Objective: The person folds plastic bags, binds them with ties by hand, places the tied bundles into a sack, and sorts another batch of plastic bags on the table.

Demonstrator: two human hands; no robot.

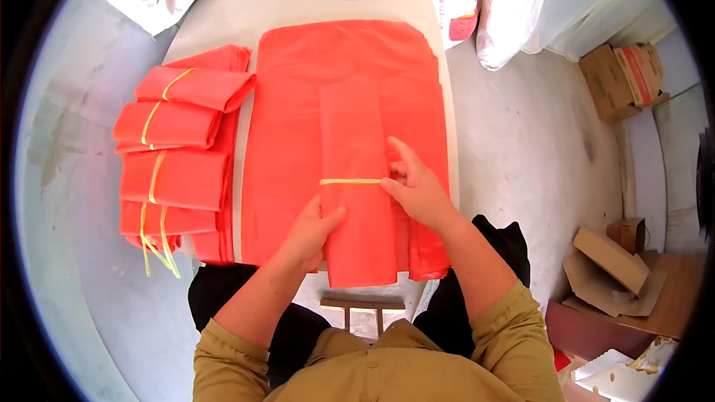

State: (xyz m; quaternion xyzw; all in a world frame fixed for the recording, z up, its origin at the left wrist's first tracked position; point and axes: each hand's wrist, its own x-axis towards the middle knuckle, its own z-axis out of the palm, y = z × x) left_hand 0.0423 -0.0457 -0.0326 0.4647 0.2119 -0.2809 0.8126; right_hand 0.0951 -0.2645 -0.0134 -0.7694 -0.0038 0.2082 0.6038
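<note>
Folded red bundle (357, 242) lies lengthwise on top of the flat red sheets (287, 134), near end jutting past the table edge; yellow band (350, 181) crosses its width about midway. Left hand (305, 237): thumb on the upper face, fingers at the left edge and partly hidden, grip apparently pinching that edge. Right hand (418, 192): thumb tip at the band's right end, index finger extended and spread away; cannot tell whether the band is pinched. Step in hand judged to be seating the band. For a good result: steady the folds with the left, let the right work only the band, keep it square to the long edges and flat, without twist. Too hard a pull would likely pucker the soft layers. Reference for placement: banded red bundles (175, 175) piled at the left side of the table (223, 18).
</note>
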